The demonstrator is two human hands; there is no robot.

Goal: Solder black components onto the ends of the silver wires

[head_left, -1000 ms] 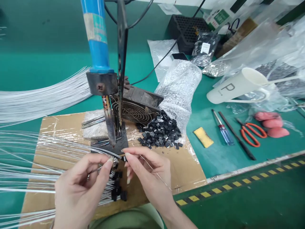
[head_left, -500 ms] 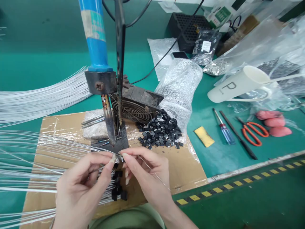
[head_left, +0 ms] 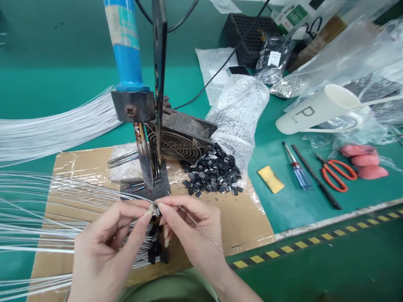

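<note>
My left hand is closed in a pinch at the ends of thin white wires; its fingertips partly hide them. Thumb and forefinger of my right hand pinch a small black connector with a row of metal pins, right against the left fingertips. A thin silvery strand, like solder wire, runs through my right hand. Just above both hands, the tip of a blue-handled soldering iron points down from its stand. Below the fingers lie several black connectors with wires attached.
A pile of loose black connectors lies beside a dusty fan on the cardboard. Rightward are a yellow sponge, a screwdriver, orange-handled cutters and a white mug. A white wire bundle lies at left.
My right hand has shifted slightly left, bringing the connector closer against the left fingertips. The view has moved a little; the other items stay put.
</note>
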